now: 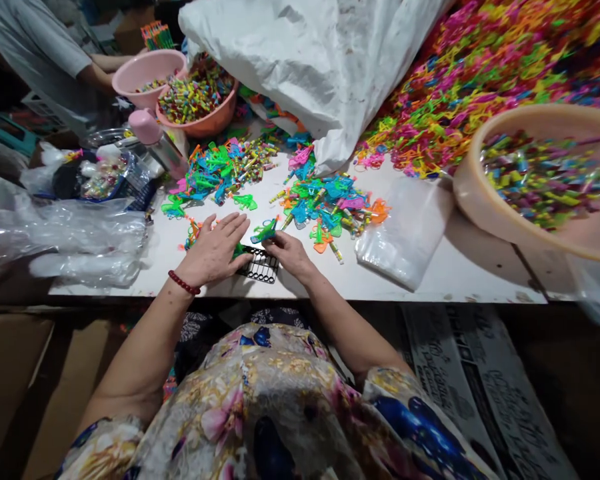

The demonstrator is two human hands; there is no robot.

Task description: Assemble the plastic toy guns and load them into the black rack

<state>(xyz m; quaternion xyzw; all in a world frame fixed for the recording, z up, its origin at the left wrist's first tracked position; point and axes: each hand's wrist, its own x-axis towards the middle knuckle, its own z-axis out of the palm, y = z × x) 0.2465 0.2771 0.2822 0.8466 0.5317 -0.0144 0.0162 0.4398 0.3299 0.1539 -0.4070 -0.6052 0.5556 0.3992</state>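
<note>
My left hand (215, 250) lies flat, fingers spread, pressing on the left end of a black plastic grid (260, 267) at the near edge of the white table (455, 267). A red bead bracelet circles that wrist. My right hand (290, 253) pinches a small green and blue plastic toy (265, 231) just above the grid. Beyond both hands lie two heaps of small coloured plastic toys (325, 207) and coloured sticks (220, 170).
A pile of clear bags (405, 233) lies right of the toys. A beige basin (545, 180) of sticks sits far right, under a big heap of coloured pieces (490, 60). A white sack (320, 60), two pink basins (200, 100), a bottle and another person's arm (105, 67) are at the back left.
</note>
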